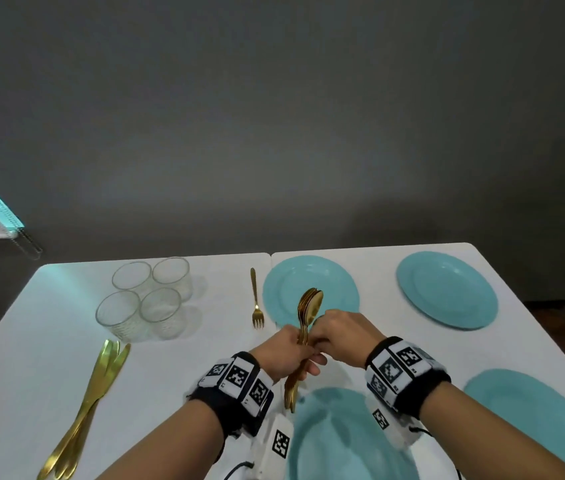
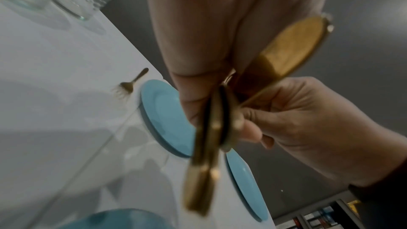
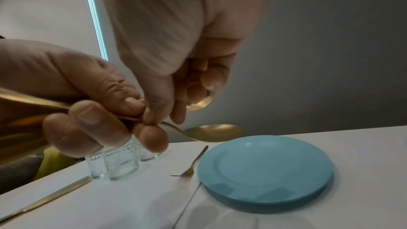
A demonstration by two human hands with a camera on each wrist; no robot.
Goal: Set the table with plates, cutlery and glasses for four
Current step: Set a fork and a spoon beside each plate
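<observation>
My left hand [image 1: 296,355] grips a bundle of gold spoons [image 1: 309,306] by the handles, bowls pointing up and away, above the table. My right hand [image 1: 320,332] pinches one spoon of the bundle just below its bowl. In the right wrist view its fingers [image 3: 207,77] curl round a spoon bowl [image 3: 200,104], and another spoon [image 3: 213,132] sticks out of the left hand [image 3: 92,117]. Four teal plates lie on the white table: far middle [image 1: 288,282], far right [image 1: 447,289], near middle [image 1: 336,441], near right [image 1: 537,420]. A gold fork [image 1: 256,301] lies left of the far middle plate.
Four clear glasses [image 1: 149,299] stand grouped at the table's far left. Several gold knives [image 1: 90,400] lie in a loose pile near the front left edge. A seam [image 1: 270,258] splits the tabletop down the middle. A grey wall runs behind the table.
</observation>
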